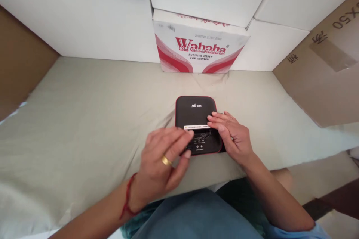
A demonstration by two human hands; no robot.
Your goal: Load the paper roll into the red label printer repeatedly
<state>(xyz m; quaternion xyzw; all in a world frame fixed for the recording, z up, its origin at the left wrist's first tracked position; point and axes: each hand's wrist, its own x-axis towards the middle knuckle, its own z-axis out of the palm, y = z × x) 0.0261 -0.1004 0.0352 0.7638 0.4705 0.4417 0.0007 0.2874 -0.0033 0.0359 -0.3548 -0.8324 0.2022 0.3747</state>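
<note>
A small black device (pixel 193 114) with rounded corners and a red edge, which looks like a receipt printer, lies flat on the cloth. It bears a white brand mark, a white warning strip (pixel 196 127) and a row of small icons. Crinkled, shiny clear film (pixel 202 136) shows below the strip. My left hand (pixel 164 157), with a gold ring, is curled at the device's lower left, its fingertips at the film's edge. What sits between them is partly hidden. My right hand (pixel 232 132) rests its stretched fingers and thumb on the device's right side.
A pale cloth (pixel 92 108) covers the work surface. A white and red Wahaha water carton (pixel 202 54) stands behind the device, against white boxes (pixel 106 18). Brown cardboard (pixel 322 67) borders the right, and more cardboard (pixel 22 59) the left. The surface's front edge runs close to my body.
</note>
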